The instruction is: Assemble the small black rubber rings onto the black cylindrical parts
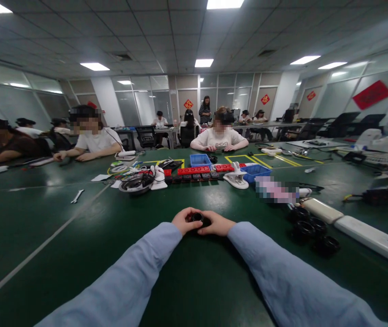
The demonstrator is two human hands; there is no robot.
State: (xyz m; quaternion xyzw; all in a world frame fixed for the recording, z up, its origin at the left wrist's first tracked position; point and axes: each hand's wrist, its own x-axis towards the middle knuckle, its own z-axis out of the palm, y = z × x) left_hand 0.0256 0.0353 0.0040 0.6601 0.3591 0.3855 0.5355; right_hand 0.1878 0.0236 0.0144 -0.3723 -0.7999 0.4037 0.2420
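Note:
In the head view, a small black ring-shaped part (197,217) sits between my two hands, just above the green table (194,281). My left hand (184,221) grips it from the left, thumb in front and fingers curled round the far side. From the right, my right hand (218,223) closes around it too, with its thumb low at the front. A dark area inside the right hand may be shadow or more of the part. Several similar black rings (326,245) lie in a group to the right of my right arm.
Beyond my hands are red sockets (194,170), blue trays (255,172), a white clamp base (236,178) and a bowl with cables (135,184). A wrench (77,196) lies left; a long white bar (374,234) lies right. Several people sit around the table.

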